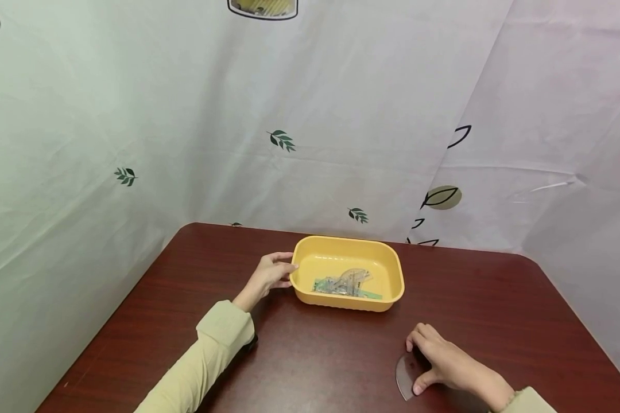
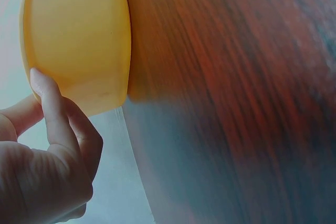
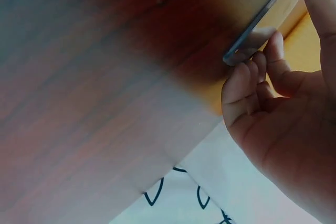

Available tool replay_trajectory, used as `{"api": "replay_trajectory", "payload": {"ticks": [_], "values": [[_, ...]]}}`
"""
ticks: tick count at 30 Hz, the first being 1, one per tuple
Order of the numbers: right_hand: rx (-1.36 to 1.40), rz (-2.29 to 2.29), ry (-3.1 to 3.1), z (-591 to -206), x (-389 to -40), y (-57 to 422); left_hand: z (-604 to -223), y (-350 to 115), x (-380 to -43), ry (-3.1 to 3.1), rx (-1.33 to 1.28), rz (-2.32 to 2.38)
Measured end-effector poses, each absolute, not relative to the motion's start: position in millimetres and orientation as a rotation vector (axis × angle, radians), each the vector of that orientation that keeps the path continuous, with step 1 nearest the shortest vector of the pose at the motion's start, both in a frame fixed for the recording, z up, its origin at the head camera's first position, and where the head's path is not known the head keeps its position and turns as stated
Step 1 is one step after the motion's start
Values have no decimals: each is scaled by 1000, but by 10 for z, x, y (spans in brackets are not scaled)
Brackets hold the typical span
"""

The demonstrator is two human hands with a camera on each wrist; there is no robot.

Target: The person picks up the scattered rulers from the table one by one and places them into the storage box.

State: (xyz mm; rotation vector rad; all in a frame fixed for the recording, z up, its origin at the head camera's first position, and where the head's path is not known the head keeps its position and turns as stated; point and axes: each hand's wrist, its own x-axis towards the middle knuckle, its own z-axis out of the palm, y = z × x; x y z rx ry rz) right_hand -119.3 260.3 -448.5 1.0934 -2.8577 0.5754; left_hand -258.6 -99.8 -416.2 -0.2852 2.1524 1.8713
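A yellow plastic basin point(image 1: 348, 302) stands towards the back of the table. My left hand point(image 1: 272, 272) grips its left end, thumb over the rim and fingers against the outside; the left wrist view shows this hand point(image 2: 58, 150) pinching the rim of the basin point(image 2: 79, 35). At the front right, my right hand point(image 1: 446, 361) holds a clear half-round plastic protractor point(image 1: 404, 376) between thumb and fingers. From the right wrist, the protractor point(image 3: 257, 27) appears edge-on as a thin plate, pinched by the hand point(image 3: 283, 114). Whether it touches the table is unclear.
Inside the basin lie clear plastic pieces point(image 1: 348, 282) with green parts, too small to make out singly. The table point(image 1: 310, 355) is dark reddish wood with rounded back corners. A pale cloth point(image 1: 315, 178) with leaf prints hangs behind it and at the sides.
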Motion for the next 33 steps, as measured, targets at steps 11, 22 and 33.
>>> {"api": "replay_trajectory", "payload": {"ticks": [11, 22, 33], "values": [[969, 686, -2980, -4460, -1199, 2610, -4173, -993, -2589, 2157, -270, 1869], [1100, 1062, -2975, -4419, -1325, 2745, -4171, -983, -2591, 2155, -281, 1871], [1280, 1584, -2963, -4302, -1484, 2844, -4174, -997, -2594, 2158, -292, 1865]]}}
